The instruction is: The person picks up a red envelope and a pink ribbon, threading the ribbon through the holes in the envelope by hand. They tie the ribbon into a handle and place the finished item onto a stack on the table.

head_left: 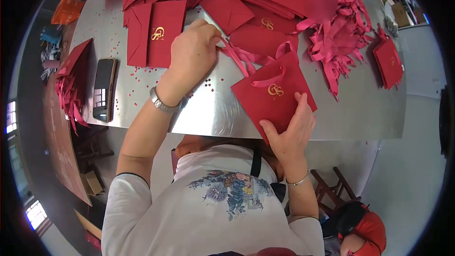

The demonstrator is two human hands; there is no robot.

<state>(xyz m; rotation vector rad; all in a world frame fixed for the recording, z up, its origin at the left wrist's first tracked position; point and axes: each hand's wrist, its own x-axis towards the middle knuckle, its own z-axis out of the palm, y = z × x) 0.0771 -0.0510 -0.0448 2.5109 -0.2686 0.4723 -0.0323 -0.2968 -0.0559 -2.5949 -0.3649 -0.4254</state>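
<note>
On the table (208,109) — right fingers (300,100) around one bag (270,92), left fingers (207,25) around one ribbon (237,58).

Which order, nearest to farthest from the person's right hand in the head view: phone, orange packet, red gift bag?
1. The red gift bag, touched by the right hand.
2. The phone, left on the table.
3. The orange packet, far upper left.

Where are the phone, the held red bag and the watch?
Phone (104,85): head view, middle of its screen.
Red bag (264,106): head view, front face under the gold logo.
Watch (163,105): head view, band on the left wrist.
</note>
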